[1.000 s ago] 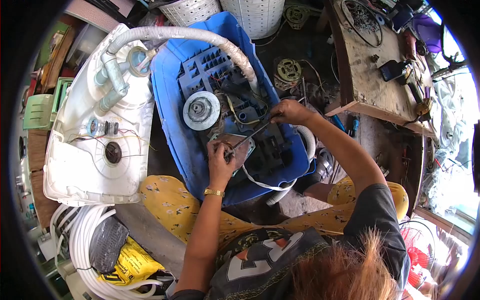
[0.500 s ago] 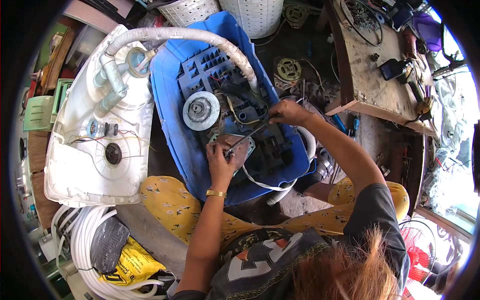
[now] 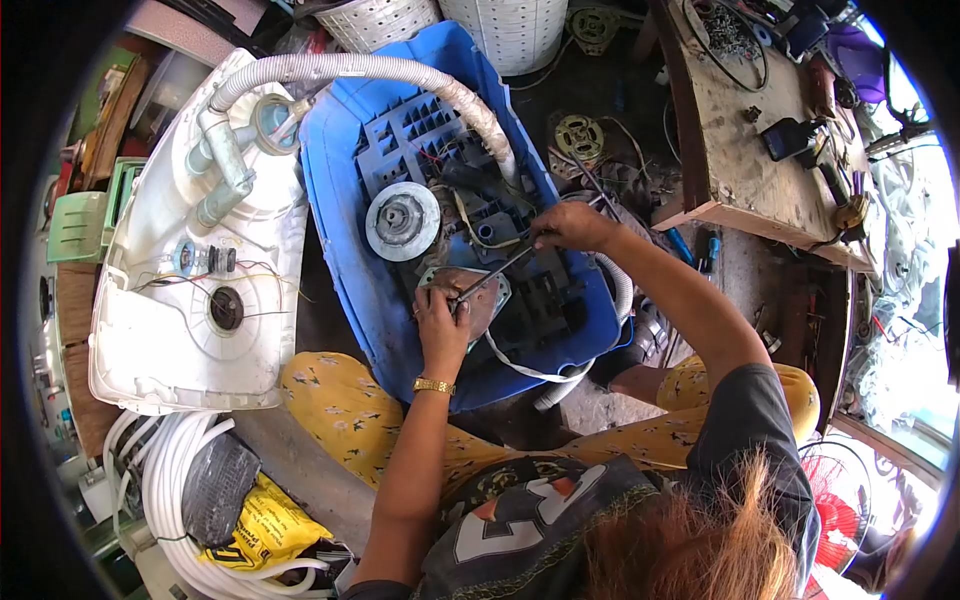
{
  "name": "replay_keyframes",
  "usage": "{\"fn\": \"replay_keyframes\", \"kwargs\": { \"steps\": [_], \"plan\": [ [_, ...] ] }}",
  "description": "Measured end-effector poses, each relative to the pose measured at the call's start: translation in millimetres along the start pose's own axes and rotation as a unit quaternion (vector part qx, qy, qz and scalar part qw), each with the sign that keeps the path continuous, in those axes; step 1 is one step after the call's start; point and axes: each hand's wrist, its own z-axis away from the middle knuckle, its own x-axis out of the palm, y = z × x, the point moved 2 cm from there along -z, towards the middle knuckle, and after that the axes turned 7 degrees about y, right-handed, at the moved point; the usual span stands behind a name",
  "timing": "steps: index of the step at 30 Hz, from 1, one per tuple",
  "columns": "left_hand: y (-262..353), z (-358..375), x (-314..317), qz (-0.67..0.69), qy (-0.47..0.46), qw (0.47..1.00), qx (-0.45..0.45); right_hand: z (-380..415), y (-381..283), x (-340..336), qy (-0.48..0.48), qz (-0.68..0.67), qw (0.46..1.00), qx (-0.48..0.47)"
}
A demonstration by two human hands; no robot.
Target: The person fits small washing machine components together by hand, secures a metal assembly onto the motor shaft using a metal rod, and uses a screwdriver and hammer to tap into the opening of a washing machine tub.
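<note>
A blue plastic washing machine tub body (image 3: 335, 215) lies open in front of me, with a round grey pulley wheel (image 3: 402, 221) inside. A long metal wrench (image 3: 497, 271) slants across it. My right hand (image 3: 572, 228) is closed on the upper end of the wrench, where a dark bar (image 3: 590, 180) sticks out beyond the fingers. My left hand (image 3: 440, 310) pinches around its lower end, over a brownish metal plate (image 3: 483, 303). The tip of the wrench is hidden by the left fingers. A white strap (image 3: 530, 372) curves beside the plate.
A white plastic housing (image 3: 150, 350) with pipes lies left, joined by a grey corrugated hose (image 3: 350, 66). Coiled white hose (image 3: 165, 490) and a yellow bag (image 3: 268, 525) lie lower left. A wooden bench (image 3: 760, 190) with tools stands right. A red fan (image 3: 832, 500) is lower right.
The dark bar at the upper end of the wrench has swung round to the left. My right hand has shifted slightly left; my left hand stays at the plate.
</note>
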Motion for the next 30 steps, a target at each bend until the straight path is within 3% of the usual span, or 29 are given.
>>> {"fn": "replay_keyframes", "kwargs": {
  "steps": [4,8,11,17,20,23,30],
  "plan": [
    [4,-1,-2,-0.009,0.002,1.0,0.002,-5,10,4,-0.041,0.002,0.999,0.034],
    [23,-4,-7,-0.113,-0.022,0.993,-0.019,-9,8,3,-0.101,-0.052,0.991,0.067],
    [12,-3,2,-0.13,0.005,0.991,0.025,-7,3,3,-0.002,0.017,1.0,0.0],
    [3,-5,5,-0.057,0.0,0.998,0.035,-6,-3,-2,-0.032,0.015,0.999,-0.011],
    [7,-6,2,-0.04,-0.007,0.999,0.022,-11,0,5,-0.077,-0.016,0.995,0.063],
    [9,-6,0,-0.04,-0.004,0.999,0.014,-10,-5,12,0.052,0.052,0.997,-0.029],
    [7,-6,4,-0.06,0.018,0.998,0.024,-15,-10,2,0.014,0.035,0.998,-0.041]
  ]
}}
